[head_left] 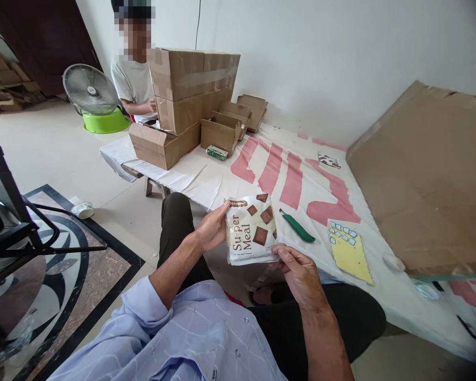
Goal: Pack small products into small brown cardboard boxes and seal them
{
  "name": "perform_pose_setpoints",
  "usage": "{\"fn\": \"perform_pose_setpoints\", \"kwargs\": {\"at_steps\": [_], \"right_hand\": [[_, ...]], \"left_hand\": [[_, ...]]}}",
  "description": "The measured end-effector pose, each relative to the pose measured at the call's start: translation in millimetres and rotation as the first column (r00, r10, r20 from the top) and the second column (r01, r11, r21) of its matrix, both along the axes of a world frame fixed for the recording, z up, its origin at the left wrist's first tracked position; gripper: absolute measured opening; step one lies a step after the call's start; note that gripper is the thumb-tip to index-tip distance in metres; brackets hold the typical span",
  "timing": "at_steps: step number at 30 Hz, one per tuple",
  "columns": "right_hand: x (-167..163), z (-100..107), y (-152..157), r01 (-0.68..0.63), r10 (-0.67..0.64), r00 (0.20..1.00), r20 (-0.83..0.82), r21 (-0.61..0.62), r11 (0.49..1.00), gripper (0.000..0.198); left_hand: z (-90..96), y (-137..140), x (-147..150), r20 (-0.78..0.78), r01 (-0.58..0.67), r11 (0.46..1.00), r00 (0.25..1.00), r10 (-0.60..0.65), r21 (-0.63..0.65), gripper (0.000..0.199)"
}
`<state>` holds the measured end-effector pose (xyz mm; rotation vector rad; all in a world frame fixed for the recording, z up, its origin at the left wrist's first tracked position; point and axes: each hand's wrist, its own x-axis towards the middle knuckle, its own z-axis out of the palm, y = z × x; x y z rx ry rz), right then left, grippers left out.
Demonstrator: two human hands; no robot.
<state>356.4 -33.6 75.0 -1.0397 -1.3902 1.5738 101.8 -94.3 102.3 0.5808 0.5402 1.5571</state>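
Note:
Above my lap, at the table's edge, I hold a white food pouch [250,233] printed "Su-per Meal" with brown squares. My left hand [214,228] grips its left side, the thumb on the front near the upper corner. At the lower right corner, my right hand [299,271] pinches the pouch between thumb and fingers. Fingers behind the pouch are hidden. A green utility knife [297,226] lies on the table just right of the pouch. Further right is a yellow card [349,251] with pale blue shapes.
Stacked cardboard boxes [186,114] stand at the table's far left, with opened boxes [220,132] and a small green carton [217,153] beside them. Behind the stack sits another person [133,87]. A large cardboard box [424,185] takes up the right side. A fan [91,90] and chair [19,211] stand left.

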Motion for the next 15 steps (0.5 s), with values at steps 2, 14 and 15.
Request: {"fn": "perform_pose_setpoints", "kwargs": {"at_steps": [2,14,15], "right_hand": [[1,0,2,0.015,-0.016,1.000,-0.016,-0.027,1.000,0.042],[10,9,15,-0.015,-0.008,0.990,-0.141,-0.165,0.986,0.036],[10,9,16,-0.013,-0.009,0.991,-0.137,-0.160,0.987,0.035]], "left_hand": [[1.2,0,-4,-0.049,0.039,0.999,0.998,-0.038,0.013,0.061],[28.0,-5,-12,-0.142,0.192,0.980,0.973,-0.182,0.057,0.067],[29.2,-6,-10,-0.154,0.191,0.980,0.972,-0.180,0.064,0.065]]}}
